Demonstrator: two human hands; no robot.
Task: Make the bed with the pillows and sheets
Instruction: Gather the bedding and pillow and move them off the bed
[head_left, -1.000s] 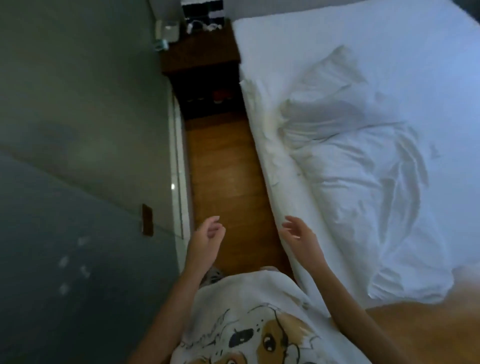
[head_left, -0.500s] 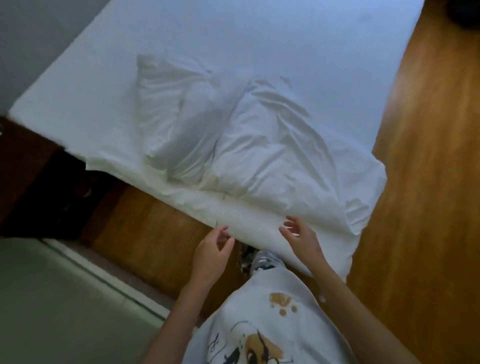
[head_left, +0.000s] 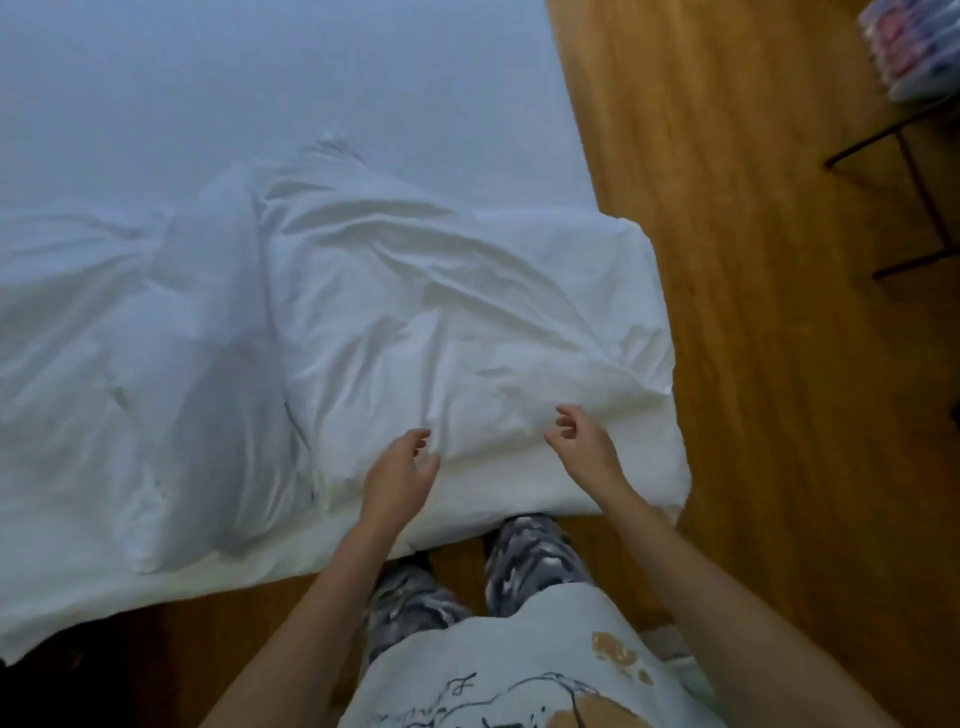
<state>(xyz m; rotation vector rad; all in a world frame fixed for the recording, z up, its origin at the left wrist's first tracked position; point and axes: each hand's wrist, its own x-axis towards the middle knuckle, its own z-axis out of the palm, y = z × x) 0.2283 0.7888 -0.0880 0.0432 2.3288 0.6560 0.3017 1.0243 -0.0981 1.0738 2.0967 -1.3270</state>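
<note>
Wooden floor (head_left: 753, 312), dark metal rack (head_left: 919, 187) far right

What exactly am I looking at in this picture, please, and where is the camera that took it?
There is no machine here: a person wears a wide-angle camera on the head, so you look down over their printed shirt at their own two bare hands. They stand on a wooden floor at the edge of a bed with a white cover. On it lie a crumpled white sheet and, to its left, a white pillow. The left hand and right hand reach over the sheet's near edge with fingers loosely curled. Neither has a grip on anything yet. At the top right, a dark metal stand holds something blurred.
</note>
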